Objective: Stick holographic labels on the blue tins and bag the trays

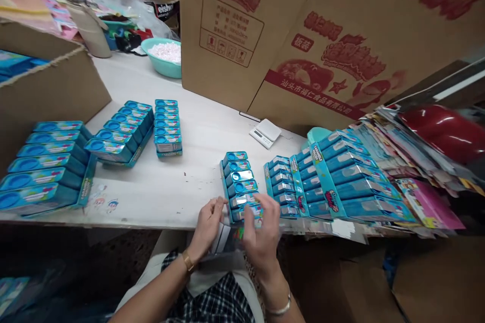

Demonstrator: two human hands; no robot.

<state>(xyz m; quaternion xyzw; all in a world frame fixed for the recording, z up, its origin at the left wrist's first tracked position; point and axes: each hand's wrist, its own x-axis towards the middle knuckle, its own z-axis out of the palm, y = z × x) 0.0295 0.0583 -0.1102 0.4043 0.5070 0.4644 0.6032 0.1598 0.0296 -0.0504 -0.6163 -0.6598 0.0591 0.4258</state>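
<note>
A row of small blue candy boxes in a blue display tray (238,184) lies at the near edge of the white table (170,186). My left hand (206,227) is at the tray's near left corner, its fingers curled against the tray's side. Over the nearest boxes in the tray, my right hand (261,234) has its fingers bent and pressed on them. Both hands touch this tray. The nearest boxes are partly hidden under my right fingers.
More filled blue trays lie right (333,181), centre left (125,131) and far left (45,166). A small white scale (265,132) sits near large cardboard cartons (303,35). A teal bowl (164,55) of white pieces stands behind. Printed cards (417,171) pile up right.
</note>
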